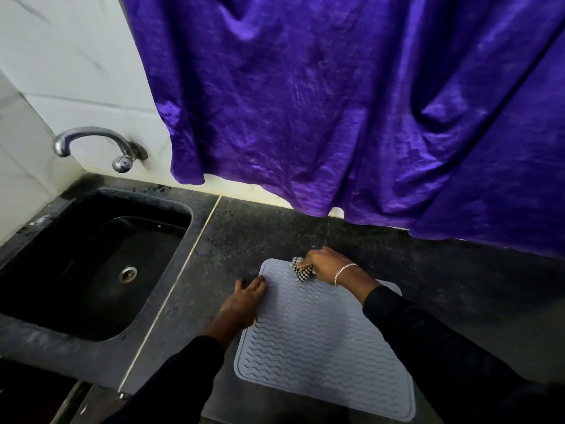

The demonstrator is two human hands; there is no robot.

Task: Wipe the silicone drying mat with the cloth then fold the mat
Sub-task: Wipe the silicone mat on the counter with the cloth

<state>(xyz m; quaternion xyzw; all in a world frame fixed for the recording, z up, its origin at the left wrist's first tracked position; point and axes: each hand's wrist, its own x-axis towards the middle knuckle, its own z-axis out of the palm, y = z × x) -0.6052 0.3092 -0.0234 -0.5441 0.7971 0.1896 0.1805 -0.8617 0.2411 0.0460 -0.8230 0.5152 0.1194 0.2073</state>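
A grey silicone drying mat [321, 344] with wavy ridges lies flat on the dark stone counter, in the lower middle of the head view. My right hand [327, 264] grips a bunched black-and-white checked cloth [302, 270] and presses it on the mat's far edge, near the far left corner. My left hand [244, 301] rests flat on the mat's left edge, fingers spread a little, holding nothing. Both arms wear dark sleeves; a silver bracelet sits on the right wrist.
A black sink [101, 270] with a metal drain is set into the counter at left, under a chrome tap [91, 142] on the white tiled wall. A purple curtain [351, 111] hangs down to the counter's back edge behind the mat.
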